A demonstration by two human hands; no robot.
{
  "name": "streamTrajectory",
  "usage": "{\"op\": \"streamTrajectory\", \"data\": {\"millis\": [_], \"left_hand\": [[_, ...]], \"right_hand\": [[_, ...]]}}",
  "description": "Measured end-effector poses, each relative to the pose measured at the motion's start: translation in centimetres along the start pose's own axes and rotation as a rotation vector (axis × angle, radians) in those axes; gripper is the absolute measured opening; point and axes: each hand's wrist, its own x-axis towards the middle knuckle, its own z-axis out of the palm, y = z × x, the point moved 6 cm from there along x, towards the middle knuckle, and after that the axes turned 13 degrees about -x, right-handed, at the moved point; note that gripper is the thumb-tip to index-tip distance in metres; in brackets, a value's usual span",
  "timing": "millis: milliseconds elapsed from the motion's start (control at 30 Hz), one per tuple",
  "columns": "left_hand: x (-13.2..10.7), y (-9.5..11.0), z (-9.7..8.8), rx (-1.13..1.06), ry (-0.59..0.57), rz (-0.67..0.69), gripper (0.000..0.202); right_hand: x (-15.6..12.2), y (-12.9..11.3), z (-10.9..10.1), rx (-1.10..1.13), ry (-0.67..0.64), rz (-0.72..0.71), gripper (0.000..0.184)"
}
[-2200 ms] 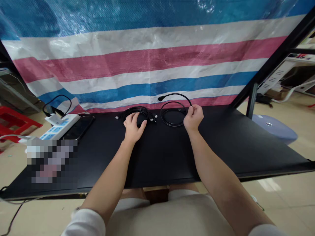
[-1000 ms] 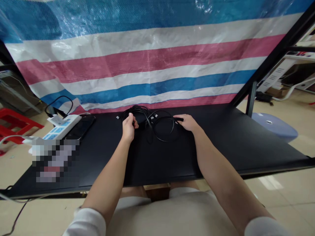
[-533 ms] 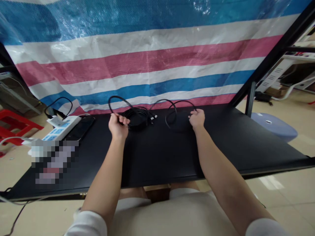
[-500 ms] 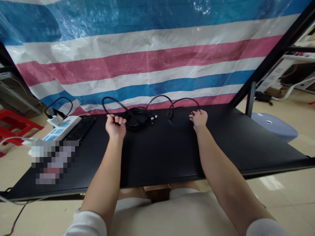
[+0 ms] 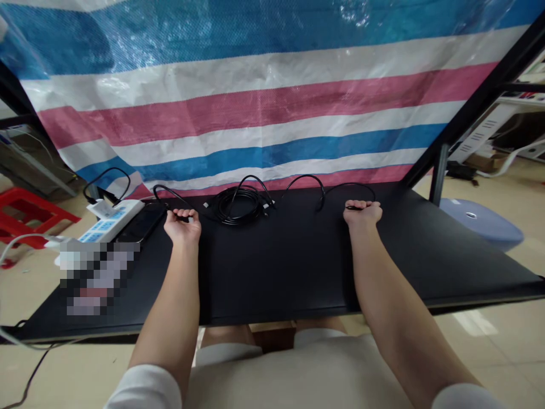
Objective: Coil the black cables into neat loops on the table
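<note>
A black cable (image 5: 303, 177) runs in loose loops across the back of the black table (image 5: 272, 272). My left hand (image 5: 183, 226) is closed around one part of it at the left, palm up, beside the phone. At the right, my right hand (image 5: 361, 212) is closed on another part, which arches up behind the fingers. Between my hands lies a round coil of black cable (image 5: 237, 205) with light-coloured plugs beside it. Whether the held cable and the coil are one piece, I cannot tell.
A white power strip (image 5: 113, 220) with plugs in it and a dark phone (image 5: 140, 222) lie at the left. A striped tarp (image 5: 264, 113) hangs behind the table. A red stool (image 5: 34, 213) and a bluish stool (image 5: 481, 221) stand on the floor at either side.
My hands have moved apart, the left one to the left and the right one to the right. The cable between them is spread wider, with lower loops.
</note>
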Motion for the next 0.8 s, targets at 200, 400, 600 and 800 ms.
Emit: {"op": "streamTrajectory", "data": {"millis": [200,400,600,800], "left_hand": [[-1.9,-1.7,2.0,0.285,-0.11,-0.003,0.032],[-2.0,-1.2,2.1,0.502,-0.115,0.266,0.025],[-2.2,-1.2,2.1,0.565,-0.095,0.355,0.022],[-2.7,-0.9,2.3,0.571,-0.068,0.401,0.021]], "right_hand": [[-1.9,-1.2,1.9,-0.051,0.056,-0.073,0.017],[-3.1,-2.2,3.5,-0.416,0.008,-0.271,0.028],[-6.1,-1.9,6.3,-0.996,-0.052,-0.515,0.044],[-5.6,-2.0,6.1,-0.81,0.002,-0.42,0.037]]}}
